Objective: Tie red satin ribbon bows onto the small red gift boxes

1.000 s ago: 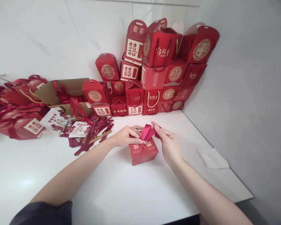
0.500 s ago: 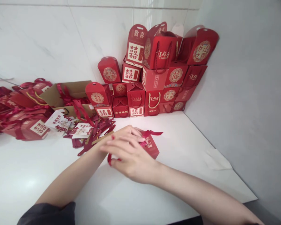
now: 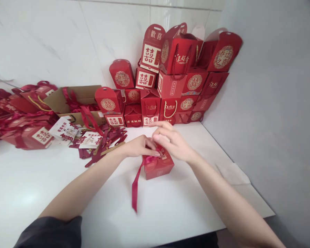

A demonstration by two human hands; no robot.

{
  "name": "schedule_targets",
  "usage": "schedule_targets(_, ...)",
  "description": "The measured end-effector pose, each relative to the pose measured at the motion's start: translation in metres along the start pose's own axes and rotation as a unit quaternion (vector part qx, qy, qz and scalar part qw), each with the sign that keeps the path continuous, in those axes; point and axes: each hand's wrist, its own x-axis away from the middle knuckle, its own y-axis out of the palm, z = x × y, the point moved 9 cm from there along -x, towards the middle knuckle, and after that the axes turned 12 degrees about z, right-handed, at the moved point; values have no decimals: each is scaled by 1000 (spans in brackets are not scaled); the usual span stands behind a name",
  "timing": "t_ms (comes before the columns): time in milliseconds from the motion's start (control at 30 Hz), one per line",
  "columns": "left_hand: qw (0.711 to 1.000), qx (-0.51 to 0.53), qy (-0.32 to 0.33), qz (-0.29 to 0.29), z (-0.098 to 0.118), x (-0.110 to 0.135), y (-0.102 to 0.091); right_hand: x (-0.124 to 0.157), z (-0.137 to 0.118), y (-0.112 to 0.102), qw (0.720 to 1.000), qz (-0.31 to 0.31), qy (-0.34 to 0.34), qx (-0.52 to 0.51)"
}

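Right at the middle of the white tabletop (image 3: 170,213) sits a small red cardboard gift box (image 3: 158,166) with gold print on its top, and both of the person's hands meet over it. The left hand (image 3: 138,146) comes in from the left and rests against the box's upper left edge, its fingers curled together and pinching the dark red satin ribbon (image 3: 135,184) where it crosses the lid. The right hand (image 3: 172,141) lies over the box's top from the right, fingers bent and spread a little, their tips touching the ribbon just beside the left hand's. Whether the right hand actually grips the ribbon cannot be told. From the box's left corner one loose end of the ribbon trails down across the table toward the person.

Behind the hands, against the white tiled wall, stands a stack of finished red gift boxes (image 3: 170,82), well apart from the box in hand. Farther left lies an open brown cardboard carton (image 3: 64,98), with a scatter of loose red ribbon strips (image 3: 105,141) and flat red box blanks (image 3: 20,120) near it.
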Motion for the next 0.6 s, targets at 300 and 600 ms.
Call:
schedule_targets(300, 999, 44, -3, -28, 0, 0, 6, 25, 76, 30, 952, -155, 178, -195)
schedule_targets(600, 997, 67, 45, -18, -5, -4, 3, 43, 51, -20, 977, 42, 137, -154)
